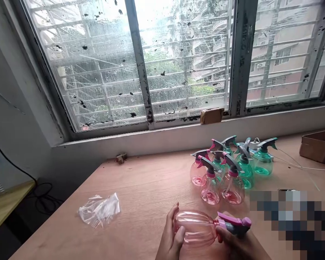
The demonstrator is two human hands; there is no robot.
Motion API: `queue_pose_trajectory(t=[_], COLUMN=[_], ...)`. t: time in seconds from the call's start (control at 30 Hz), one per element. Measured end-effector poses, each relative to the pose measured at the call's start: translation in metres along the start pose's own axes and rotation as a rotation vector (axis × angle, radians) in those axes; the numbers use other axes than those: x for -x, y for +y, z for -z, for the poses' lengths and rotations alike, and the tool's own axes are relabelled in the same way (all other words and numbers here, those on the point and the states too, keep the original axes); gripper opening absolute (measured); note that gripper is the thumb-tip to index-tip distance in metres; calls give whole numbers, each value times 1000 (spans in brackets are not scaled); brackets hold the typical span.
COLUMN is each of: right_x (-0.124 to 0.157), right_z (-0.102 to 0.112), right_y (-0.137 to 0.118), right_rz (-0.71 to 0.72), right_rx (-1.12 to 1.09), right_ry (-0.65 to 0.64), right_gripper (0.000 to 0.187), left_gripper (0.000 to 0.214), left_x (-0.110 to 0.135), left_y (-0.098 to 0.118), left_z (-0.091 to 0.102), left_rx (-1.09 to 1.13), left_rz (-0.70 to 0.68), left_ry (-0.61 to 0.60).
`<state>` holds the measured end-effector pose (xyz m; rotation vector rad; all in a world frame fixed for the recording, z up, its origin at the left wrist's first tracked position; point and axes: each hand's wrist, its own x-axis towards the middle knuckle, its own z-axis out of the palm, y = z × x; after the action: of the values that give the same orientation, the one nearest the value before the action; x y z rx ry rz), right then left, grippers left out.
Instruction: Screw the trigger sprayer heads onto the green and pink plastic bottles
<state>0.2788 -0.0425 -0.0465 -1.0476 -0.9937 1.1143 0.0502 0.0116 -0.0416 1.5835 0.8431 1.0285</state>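
Observation:
A clear pink spray bottle lies on its side in the air near the table's front, its nozzle end to the right. My left hand wraps around the base of the bottle, with the thumb on the near side. At the neck, my right hand grips around the collar of the pink and grey spray head; some of its fingers are hidden. Beyond the hands stands a group of upright spray bottles, some pink and some green.
Crumpled clear plastic bags lie on the wooden table at left. An open cardboard box and white cables are at the right. A brown block rests on the window sill. A blurred patch covers the lower right.

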Motion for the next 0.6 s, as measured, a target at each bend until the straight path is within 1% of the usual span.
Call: queue_pose_trajectory(t=[0.07, 0.17, 0.23, 0.33, 0.37, 0.43, 0.5, 0.57, 0.6], right_x=[0, 3, 4, 3, 2, 0, -1, -1, -1], right_z=[0, 2, 5, 10, 11, 14, 16, 16, 16], right_y=[-4, -10, -10, -5, -2, 5, 10, 13, 13], right_rz=[22, -27, -57, -22, -4, 18, 11, -2, -5], right_rx=[-5, 0, 9, 31, 34, 29, 27, 43, 49], right_ry=[-35, -11, 33, 60, 58, 55, 50, 41, 40], right_gripper=[45, 47, 47, 48, 48, 48, 51, 52, 52], left_gripper=[74, 85, 90, 84, 88, 110, 130, 136, 132], left_x=[-1, -2, 0, 3, 4, 5, 3, 2, 1], left_y=[0, 2, 2, -4, -7, -13, -16, -15, -12], left_z=[0, -1, -2, -2, -2, -2, 0, 2, 2], left_rx=[21, 38, 44, -28, -70, -143, -175, -185, -184], left_rz=[73, 126, 115, 56, 20, -48, -66, -54, -53], left_ry=[38, 72, 36, -60, -83, -113, -132, -140, -141])
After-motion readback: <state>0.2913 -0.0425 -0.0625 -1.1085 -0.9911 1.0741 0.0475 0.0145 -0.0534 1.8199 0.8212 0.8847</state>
